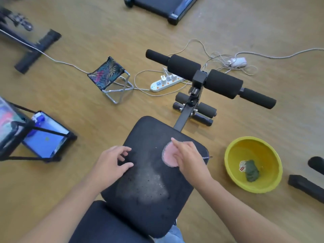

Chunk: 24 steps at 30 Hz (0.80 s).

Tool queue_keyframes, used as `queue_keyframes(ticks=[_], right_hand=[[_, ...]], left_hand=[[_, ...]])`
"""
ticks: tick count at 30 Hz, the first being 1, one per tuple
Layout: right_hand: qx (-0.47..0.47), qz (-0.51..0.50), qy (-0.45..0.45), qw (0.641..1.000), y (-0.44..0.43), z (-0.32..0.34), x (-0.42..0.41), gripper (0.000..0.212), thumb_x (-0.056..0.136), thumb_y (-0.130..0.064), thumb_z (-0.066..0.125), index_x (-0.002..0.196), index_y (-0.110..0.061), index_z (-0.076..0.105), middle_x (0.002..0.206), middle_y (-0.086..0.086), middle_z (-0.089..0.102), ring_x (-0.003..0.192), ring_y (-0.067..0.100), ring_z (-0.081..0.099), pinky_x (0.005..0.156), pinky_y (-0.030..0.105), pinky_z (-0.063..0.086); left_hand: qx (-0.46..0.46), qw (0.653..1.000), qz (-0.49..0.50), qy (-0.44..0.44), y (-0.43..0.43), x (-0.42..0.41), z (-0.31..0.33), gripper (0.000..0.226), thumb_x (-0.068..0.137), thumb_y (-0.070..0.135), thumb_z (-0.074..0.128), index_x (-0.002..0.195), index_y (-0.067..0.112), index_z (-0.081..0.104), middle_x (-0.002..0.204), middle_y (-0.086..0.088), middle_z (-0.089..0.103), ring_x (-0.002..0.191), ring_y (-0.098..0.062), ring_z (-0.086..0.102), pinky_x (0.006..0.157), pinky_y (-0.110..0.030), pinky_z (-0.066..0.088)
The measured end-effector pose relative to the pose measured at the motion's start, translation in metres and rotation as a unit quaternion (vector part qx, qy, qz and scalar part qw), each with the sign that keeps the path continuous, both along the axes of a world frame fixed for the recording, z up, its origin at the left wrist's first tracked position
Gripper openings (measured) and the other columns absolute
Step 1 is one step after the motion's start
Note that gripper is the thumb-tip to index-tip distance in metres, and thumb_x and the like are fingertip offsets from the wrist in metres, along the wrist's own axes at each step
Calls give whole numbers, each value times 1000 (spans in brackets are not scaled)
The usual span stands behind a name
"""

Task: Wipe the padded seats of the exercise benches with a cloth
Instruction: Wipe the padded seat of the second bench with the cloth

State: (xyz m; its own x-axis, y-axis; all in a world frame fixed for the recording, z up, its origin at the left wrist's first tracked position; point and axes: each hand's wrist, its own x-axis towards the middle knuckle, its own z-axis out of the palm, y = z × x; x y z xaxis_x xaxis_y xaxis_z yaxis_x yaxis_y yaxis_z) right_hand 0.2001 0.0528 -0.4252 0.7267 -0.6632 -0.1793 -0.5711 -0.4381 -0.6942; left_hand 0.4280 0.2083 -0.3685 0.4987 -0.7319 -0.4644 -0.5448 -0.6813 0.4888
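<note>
The black padded bench seat (150, 190) fills the lower middle of the head view, with a pale dusty smear across its centre. My left hand (112, 163) rests on the seat's left edge, fingers spread and holding nothing. My right hand (189, 158) lies palm-down on the far right part of the seat, partly covering a round pink patch (168, 156) with a mesh-like rim. Whether that patch is held or belongs to the seat cannot be told. A crumpled green cloth (252, 171) lies in a yellow basin (233, 155) on the floor to the right.
Black foam rollers (222, 83) stand beyond the seat on the bench frame. A white power strip (164, 83) and loose cables lie behind them. A small folding stool (108, 72), a tablet on a stand (45, 137) and other black equipment (306, 186) stand on the wooden floor.
</note>
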Motion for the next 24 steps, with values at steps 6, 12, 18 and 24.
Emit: queue_keyframes(ticks=[6,12,18,24], right_hand=[[-126,-40,2,991,27,-19,-1,15,81,5,77,81,-9,71,84,1,52,81,18,40,70,27,42],[-180,166,-5,970,-6,-12,16,18,81,8,67,80,-9,60,74,9,47,66,27,45,58,29,34],[-59,-23,29,998,56,-9,63,15,91,0,57,93,-10,68,79,-19,44,64,-2,37,62,6,34],[-229,325,-56,916,32,-22,55,24,104,-8,41,95,-17,61,82,0,52,69,22,51,62,27,41]], left_hand=[[85,996,-28,13,27,50,-9,81,68,49,80,141,35,49,127,16,54,122,-6,53,103,-38,47],[200,976,-48,67,48,63,-21,105,59,57,81,149,44,29,145,15,43,121,-11,55,100,-42,50],[161,981,-35,104,50,60,-34,76,62,26,85,125,52,53,115,19,62,92,-6,66,87,-39,56],[167,981,-12,97,46,62,-36,69,66,17,86,124,47,62,105,18,63,83,-5,70,83,-39,59]])
